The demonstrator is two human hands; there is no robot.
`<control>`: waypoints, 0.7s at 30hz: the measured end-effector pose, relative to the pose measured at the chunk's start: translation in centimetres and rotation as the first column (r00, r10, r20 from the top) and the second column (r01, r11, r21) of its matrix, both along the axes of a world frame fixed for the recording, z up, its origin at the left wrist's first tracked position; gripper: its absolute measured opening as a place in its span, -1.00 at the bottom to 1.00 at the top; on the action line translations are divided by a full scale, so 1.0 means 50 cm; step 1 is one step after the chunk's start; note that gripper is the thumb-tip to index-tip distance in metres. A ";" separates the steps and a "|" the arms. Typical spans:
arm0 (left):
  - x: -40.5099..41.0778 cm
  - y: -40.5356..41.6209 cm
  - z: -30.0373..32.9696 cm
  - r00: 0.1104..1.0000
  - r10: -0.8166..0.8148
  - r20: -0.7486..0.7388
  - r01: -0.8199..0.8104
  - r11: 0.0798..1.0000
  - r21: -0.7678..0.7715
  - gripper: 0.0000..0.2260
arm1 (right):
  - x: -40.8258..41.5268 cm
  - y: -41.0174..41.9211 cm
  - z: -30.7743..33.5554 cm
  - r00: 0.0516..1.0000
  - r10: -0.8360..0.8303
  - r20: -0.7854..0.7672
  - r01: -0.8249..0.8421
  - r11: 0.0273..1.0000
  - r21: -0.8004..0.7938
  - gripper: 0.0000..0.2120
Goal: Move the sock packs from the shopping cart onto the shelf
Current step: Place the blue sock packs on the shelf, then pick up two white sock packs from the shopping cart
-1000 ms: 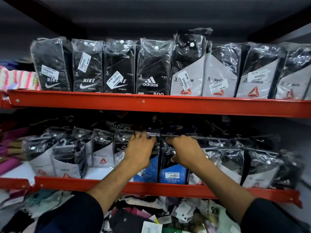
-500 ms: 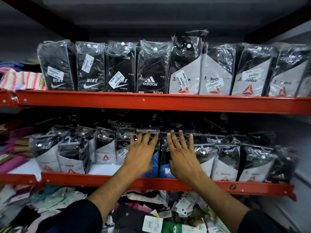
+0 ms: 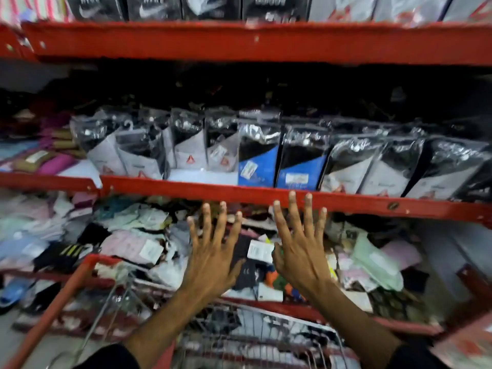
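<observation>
Two bare forearms enter from the bottom of the frame. The left hand (image 3: 213, 251) sits at lower centre, the right hand (image 3: 302, 246) just right of it. Neither wears a glove, ring, watch or bracelet. Nails are short and pale, and tendons ridge the backs of both hands. A dark sleeve, navy or black, ends short of the forearm at the bottom edge on each side, its cloth plain with no visible print.

Loose mixed garments (image 3: 138, 235) heaped on lowest tier, colours varied, several with white tags (image 3: 259, 251). Folded pink and brown items (image 3: 50, 158) stacked at far left. Striped pink fabric (image 3: 32, 6) top left corner, blurred
</observation>
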State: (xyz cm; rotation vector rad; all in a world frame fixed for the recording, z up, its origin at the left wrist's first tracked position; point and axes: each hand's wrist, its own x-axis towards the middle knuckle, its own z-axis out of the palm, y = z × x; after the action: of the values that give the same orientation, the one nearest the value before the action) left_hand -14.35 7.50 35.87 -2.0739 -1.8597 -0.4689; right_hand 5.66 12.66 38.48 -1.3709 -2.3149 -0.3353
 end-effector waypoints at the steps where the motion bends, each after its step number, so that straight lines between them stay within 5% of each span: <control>1: -0.008 -0.022 -0.037 1.000 0.010 0.009 -0.010 0.999 -0.041 -0.18 | -0.006 -0.016 -0.034 1.000 -0.003 0.017 0.004 0.999 -0.047 -0.10; 10: -0.066 -0.213 -0.386 0.995 0.093 0.033 -0.063 0.853 -0.517 -0.22 | -0.053 -0.159 -0.394 0.984 0.132 0.124 -0.044 0.839 -0.543 -0.11; 15: -0.076 -0.258 -0.553 0.993 0.110 0.048 -0.042 0.688 -0.724 0.07 | -0.081 -0.199 -0.599 0.947 0.252 0.199 -0.006 0.633 -0.774 -0.15; 21: -0.098 -0.220 -0.739 0.999 0.044 -0.008 -0.027 0.440 -0.897 0.11 | -0.154 -0.177 -0.829 0.851 0.424 0.308 0.099 0.447 -0.889 0.00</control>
State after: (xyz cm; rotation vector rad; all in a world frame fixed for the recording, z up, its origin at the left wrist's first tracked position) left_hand -19.27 -3.48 -1.07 -2.5774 -2.4690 0.7610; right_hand -2.02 3.80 -2.96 -1.5359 -3.2608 0.8838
